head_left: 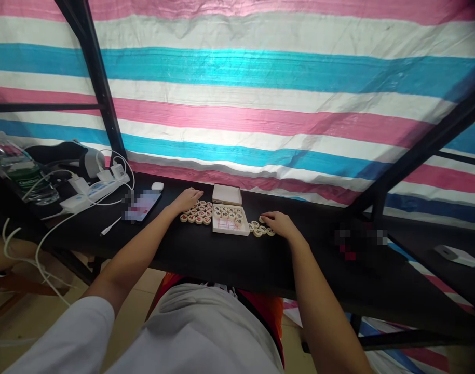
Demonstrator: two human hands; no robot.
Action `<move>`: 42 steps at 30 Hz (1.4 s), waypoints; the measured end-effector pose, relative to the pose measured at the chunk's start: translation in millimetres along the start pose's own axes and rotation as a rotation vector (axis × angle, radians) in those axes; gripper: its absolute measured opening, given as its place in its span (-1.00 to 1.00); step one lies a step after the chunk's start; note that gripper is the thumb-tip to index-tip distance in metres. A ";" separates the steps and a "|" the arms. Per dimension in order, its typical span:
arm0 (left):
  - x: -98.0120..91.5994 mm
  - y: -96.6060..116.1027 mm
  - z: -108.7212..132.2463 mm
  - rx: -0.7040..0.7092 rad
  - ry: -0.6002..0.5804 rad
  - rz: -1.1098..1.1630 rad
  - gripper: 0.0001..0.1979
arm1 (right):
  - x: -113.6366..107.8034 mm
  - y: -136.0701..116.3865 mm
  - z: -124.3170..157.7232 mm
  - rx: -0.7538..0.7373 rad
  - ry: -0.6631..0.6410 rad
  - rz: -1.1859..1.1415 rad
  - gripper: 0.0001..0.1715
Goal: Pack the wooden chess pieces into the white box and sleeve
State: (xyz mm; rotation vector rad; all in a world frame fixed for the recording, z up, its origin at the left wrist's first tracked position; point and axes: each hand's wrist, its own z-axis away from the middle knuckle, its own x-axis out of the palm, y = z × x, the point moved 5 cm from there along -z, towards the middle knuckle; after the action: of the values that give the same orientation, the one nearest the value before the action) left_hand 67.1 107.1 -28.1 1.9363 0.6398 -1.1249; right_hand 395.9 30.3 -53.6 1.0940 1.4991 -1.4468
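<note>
Round Chinese chess pieces with red characters (199, 213) lie in rows on the black table, left of an open box. My left hand (187, 200) rests at the back left of these rows, fingers stretched out over their edge, holding nothing that I can see. In the white box tray (231, 228) sit several pieces with dark characters (230, 212), mostly toward its back. To the right of it lies a loose cluster of dark-character pieces (256, 231). My right hand (279, 223) is closed at this cluster, its fingertips on one Chinese chess piece (262, 219).
The box lid (227, 195) lies behind the tray. On the left are a phone (143, 205), a white earphone case (157, 186), a power strip (95, 193) with cables, and a plastic bottle (27, 174). A white charger (457, 255) is far right. A striped sheet (260, 119) hangs behind.
</note>
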 end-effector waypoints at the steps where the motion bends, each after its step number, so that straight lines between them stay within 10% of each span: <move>1: -1.4 7.6 2.2 0.041 0.017 -0.005 -0.56 | 0.1 0.6 0.1 0.008 -0.004 -0.002 -0.59; 10: 1.3 83.1 25.0 0.344 -0.142 0.005 -0.70 | -2.2 -3.9 -0.3 -0.017 0.044 0.005 -0.63; 35: -3.5 87.1 27.5 0.286 -0.236 -0.113 -0.66 | -3.3 6.2 0.3 0.084 0.019 0.021 -0.60; 42: 0.2 86.8 28.1 0.315 -0.220 -0.128 -0.67 | -19.2 -52.4 20.8 -0.226 0.206 -0.376 -0.68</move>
State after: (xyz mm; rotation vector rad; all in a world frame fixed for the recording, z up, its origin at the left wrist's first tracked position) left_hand 117.6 35.3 -3.5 2.0115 0.4942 -1.5730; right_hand 352.3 9.0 -19.1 0.8746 2.0458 -1.3932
